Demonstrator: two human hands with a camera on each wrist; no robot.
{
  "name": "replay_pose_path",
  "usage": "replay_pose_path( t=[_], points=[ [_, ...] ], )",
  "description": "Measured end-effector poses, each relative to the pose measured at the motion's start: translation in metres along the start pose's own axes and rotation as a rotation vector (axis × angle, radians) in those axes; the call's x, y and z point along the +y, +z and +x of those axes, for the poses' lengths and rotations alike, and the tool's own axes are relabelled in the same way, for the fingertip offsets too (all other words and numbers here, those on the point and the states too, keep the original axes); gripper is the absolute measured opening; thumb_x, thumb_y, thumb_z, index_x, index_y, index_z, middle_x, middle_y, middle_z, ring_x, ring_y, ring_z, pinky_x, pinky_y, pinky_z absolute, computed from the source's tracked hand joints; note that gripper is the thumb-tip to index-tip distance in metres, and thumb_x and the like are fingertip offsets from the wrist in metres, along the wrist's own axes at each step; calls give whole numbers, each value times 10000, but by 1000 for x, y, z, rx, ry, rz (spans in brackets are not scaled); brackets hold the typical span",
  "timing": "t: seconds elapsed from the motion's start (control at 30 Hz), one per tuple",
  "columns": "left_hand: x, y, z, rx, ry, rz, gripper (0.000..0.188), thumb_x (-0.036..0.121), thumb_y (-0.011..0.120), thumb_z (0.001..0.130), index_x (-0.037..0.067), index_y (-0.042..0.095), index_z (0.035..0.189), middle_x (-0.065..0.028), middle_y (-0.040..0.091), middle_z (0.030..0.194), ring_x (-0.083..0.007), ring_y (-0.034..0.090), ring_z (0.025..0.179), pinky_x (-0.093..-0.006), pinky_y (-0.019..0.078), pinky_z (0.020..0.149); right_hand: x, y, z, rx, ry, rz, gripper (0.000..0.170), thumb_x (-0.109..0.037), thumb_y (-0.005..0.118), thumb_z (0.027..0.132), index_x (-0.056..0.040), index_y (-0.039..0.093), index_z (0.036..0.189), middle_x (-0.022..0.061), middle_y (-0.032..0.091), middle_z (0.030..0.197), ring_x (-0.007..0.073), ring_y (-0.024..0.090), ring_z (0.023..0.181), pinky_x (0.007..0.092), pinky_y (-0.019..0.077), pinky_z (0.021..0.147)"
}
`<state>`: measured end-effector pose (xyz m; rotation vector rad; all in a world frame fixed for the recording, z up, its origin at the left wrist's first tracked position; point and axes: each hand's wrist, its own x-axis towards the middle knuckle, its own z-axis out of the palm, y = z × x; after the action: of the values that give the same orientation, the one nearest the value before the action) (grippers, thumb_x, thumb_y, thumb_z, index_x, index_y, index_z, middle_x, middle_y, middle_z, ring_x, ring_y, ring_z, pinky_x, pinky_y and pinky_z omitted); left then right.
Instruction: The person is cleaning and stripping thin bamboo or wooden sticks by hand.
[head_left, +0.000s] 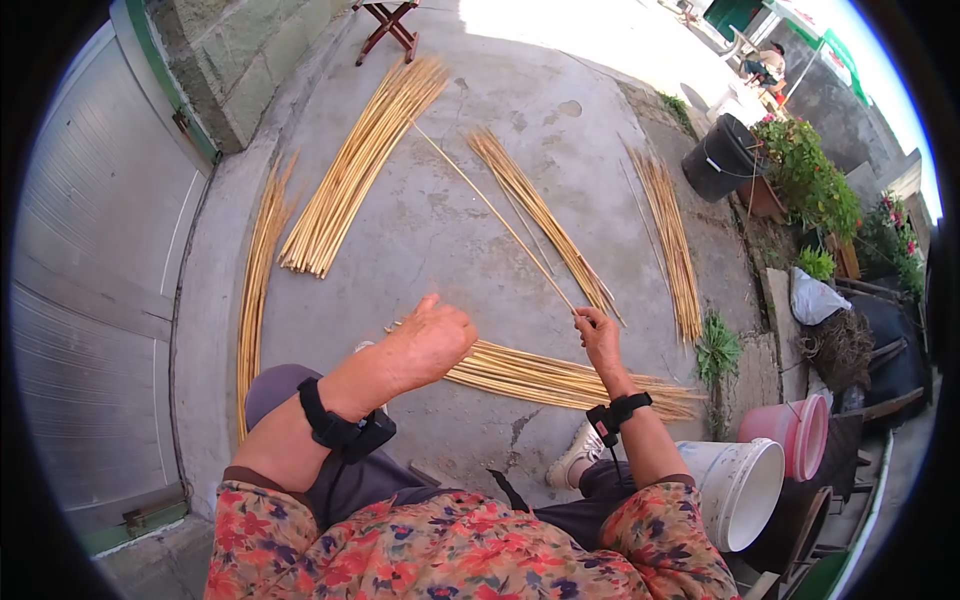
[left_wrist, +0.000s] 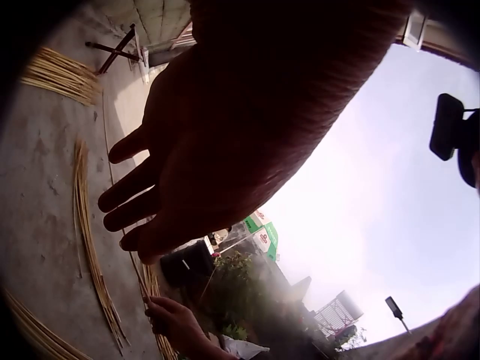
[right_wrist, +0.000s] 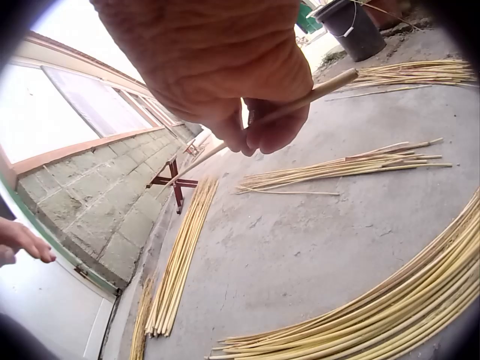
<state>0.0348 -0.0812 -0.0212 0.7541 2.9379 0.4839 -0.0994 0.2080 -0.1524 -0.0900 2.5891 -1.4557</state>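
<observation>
My right hand (head_left: pixel 600 345) pinches the thick end of one long thin stalk (head_left: pixel 490 208), which slants up and left over the concrete. In the right wrist view the stalk (right_wrist: pixel 322 88) passes between thumb and fingers of the right hand (right_wrist: pixel 225 75). My left hand (head_left: pixel 430 338) is raised above the left end of a stalk bundle (head_left: pixel 540 374) lying crosswise near the feet. The left wrist view shows the left hand (left_wrist: pixel 202 150) with fingers extended and slightly spread, holding nothing. A large bundle (head_left: pixel 365 165) lies at upper left, a smaller one (head_left: pixel 545 215) right of the held stalk.
More stalks lie along the left wall (head_left: pixel 262 290) and at the right (head_left: pixel 668 240). A folding stool (head_left: pixel 388 28) stands at the top. A black bucket (head_left: pixel 722 158), potted plants, a pink bucket (head_left: pixel 790 437) and a white bucket (head_left: pixel 728 490) line the right side.
</observation>
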Motion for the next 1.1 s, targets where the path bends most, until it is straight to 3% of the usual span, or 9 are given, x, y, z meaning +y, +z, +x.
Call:
replay_pose_path(
  t=[0.03,0.13,0.23,0.27,0.37,0.7,0.73,0.83,1.1],
  points=[
    [2,3,-1,-42,-6,15,89,129,577,751,56,545,791,-74,549,776,-222,532,838,-370,349,811,15,2,11,-7,4,10,126,-126,581,798,-55,618,896,-18,525,604,46,433,486,206,372,418],
    [3,4,0,-109,1,16,96,130,577,745,49,539,781,-74,544,765,-217,532,825,-365,353,798,45,4,38,81,33,-122,170,-126,587,767,-27,613,903,132,596,705,222,573,661,318,446,623],
    [3,5,3,-125,4,-33,94,130,576,741,52,527,761,-74,534,760,-222,528,806,-364,356,785,91,12,66,247,-117,-262,151,-123,607,761,-38,628,884,66,586,638,126,530,572,277,438,537],
    [4,6,5,-112,-4,-70,96,131,578,738,55,520,748,-74,528,759,-228,526,797,-364,357,781,98,11,73,236,-80,-270,160,-126,608,754,-33,625,883,120,611,703,187,572,638,304,448,611],
    [3,5,13,-179,-17,-58,111,142,588,731,66,508,741,-75,513,764,-236,520,789,-361,359,781,119,17,95,273,-55,-344,164,-123,610,748,-32,625,883,148,612,739,228,591,674,313,453,621],
    [-1,12,31,-391,-29,-112,153,132,609,714,71,477,764,-70,459,756,-223,498,777,-336,348,725,157,36,139,266,1,-361,155,-115,606,734,-29,623,862,154,599,757,268,586,707,343,455,642],
    [0,12,32,-416,-43,-113,158,127,609,714,64,486,790,-75,464,772,-224,498,784,-337,348,739,157,37,144,209,108,-292,135,-120,591,731,-67,630,849,168,594,818,322,570,794,385,449,712],
    [1,12,32,-462,-47,-140,189,120,610,714,51,506,856,-85,480,815,-230,501,813,-346,349,780,168,44,153,279,14,-339,155,-101,610,711,-40,621,854,141,606,783,273,584,748,342,453,670],
    [5,11,40,-519,-101,-206,275,96,619,702,21,532,952,-112,517,903,-260,507,901,-377,351,861,161,49,156,333,94,-569,148,-118,623,702,-67,630,841,126,605,823,296,572,815,380,447,719]
  ],
)
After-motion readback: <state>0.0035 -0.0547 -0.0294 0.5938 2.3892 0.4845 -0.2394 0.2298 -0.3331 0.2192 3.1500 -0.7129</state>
